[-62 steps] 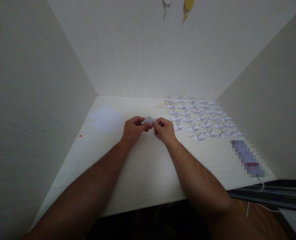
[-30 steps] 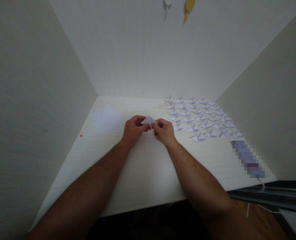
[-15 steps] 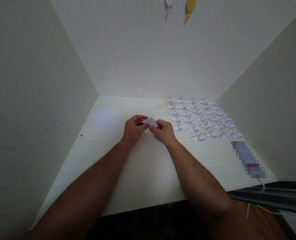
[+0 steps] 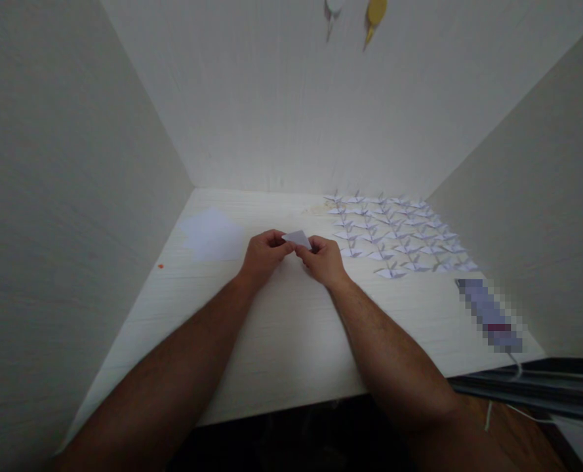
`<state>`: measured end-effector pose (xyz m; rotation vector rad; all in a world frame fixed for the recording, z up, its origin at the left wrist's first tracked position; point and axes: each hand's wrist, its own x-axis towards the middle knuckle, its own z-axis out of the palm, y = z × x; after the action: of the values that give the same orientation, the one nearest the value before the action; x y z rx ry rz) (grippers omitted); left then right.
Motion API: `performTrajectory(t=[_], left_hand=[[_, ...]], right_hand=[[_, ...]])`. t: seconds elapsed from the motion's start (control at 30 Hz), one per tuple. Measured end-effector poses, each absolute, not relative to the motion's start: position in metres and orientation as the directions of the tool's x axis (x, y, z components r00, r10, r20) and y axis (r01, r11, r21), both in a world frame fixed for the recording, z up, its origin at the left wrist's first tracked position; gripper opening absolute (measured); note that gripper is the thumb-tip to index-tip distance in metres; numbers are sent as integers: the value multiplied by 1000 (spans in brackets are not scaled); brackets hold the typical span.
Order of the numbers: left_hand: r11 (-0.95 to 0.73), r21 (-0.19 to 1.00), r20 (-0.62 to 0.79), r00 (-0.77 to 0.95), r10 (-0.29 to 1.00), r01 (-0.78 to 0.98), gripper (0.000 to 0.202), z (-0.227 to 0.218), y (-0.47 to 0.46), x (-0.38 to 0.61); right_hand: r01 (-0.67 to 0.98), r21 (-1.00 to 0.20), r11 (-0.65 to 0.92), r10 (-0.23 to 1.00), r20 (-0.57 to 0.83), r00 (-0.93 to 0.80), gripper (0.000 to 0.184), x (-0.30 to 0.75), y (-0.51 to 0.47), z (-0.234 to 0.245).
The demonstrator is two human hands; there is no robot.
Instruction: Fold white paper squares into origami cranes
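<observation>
A small folded piece of white paper (image 4: pixel 298 238) is held up between my two hands, over the middle of the table. My left hand (image 4: pixel 265 254) pinches its left corner between thumb and fingers. On the opposite side, my right hand (image 4: pixel 322 257) grips the lower right edge, thumb in front. Some of the fingertips are hidden behind the paper. To the right, several white paper cranes (image 4: pixel 394 233) stand in rows on the table. Left of my left hand lies a loose pile of white paper sheets (image 4: pixel 213 236).
The white table (image 4: pixel 291 347) is boxed in by pale walls at the back and both sides. A blurred-out flat object (image 4: pixel 490 314) with a cable lies at the right edge. A small orange bit (image 4: pixel 160 266) is at the left. Two hooks (image 4: pixel 376 13) hang on the back wall.
The folded paper has tilted slightly and shows a somewhat different outline. My left fingers have drawn in a little closer around its left corner. All else looks the same.
</observation>
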<state>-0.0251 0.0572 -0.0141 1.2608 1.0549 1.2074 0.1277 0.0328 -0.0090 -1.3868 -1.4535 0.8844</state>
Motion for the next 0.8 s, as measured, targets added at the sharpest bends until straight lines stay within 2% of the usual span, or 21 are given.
performTrajectory(t=[0.53, 0.7, 0.8], left_hand=[[-41, 996, 48, 92, 995, -77, 20, -11, 56, -24], [-41, 999, 40, 90, 995, 10, 18, -6, 54, -25], [-35, 999, 34, 83, 996, 3, 19, -5, 54, -25]], right_hand=[[306, -948, 83, 993, 105, 57, 24, 129, 34, -9], [297, -950, 94, 992, 116, 58, 23, 129, 34, -12], [295, -949, 108, 990, 131, 61, 22, 129, 34, -12]])
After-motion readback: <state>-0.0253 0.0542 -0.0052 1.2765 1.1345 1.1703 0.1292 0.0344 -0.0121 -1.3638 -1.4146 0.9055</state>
